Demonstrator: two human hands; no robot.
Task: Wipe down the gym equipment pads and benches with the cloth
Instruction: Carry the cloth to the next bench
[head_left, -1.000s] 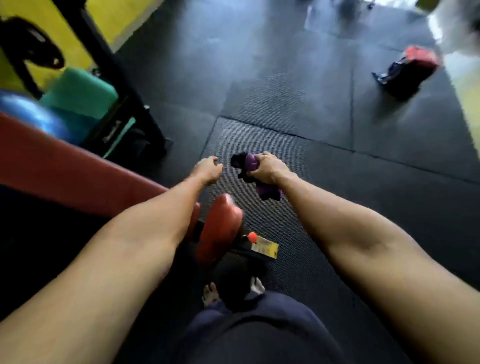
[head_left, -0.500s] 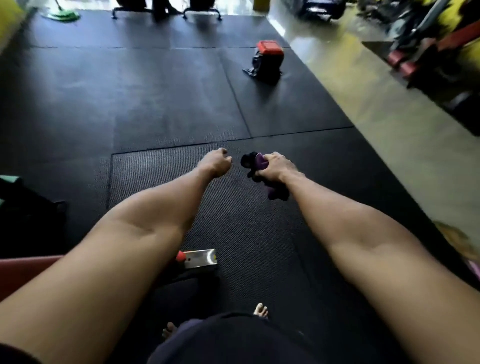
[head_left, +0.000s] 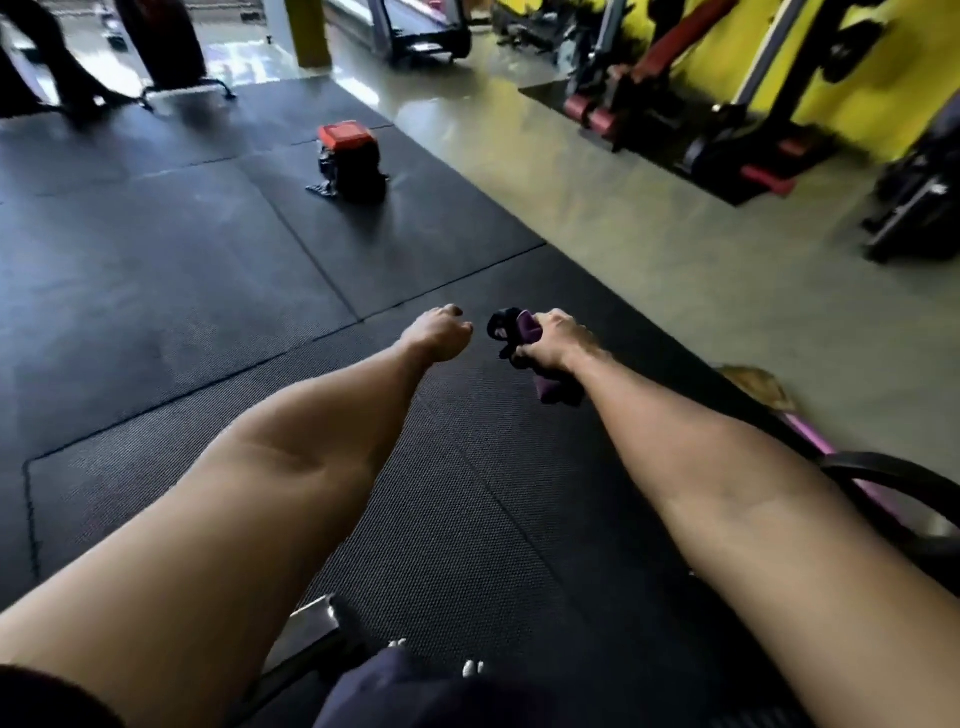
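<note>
Cloth (head_left: 525, 331) bunched in right hand's (head_left: 560, 340) curled fingers, centre frame; left hand (head_left: 440, 332) curled, empty. Seemingly between surfaces; next needs reaching red pads (head_left: 602, 120), upper right.

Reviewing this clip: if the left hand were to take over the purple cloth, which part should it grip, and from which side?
Probably the bunched end of the cloth that sticks out of the right hand toward the left hand, approached from the left: it is free and faces that hand. The other end hangs under the fist, harder to reach.
</note>
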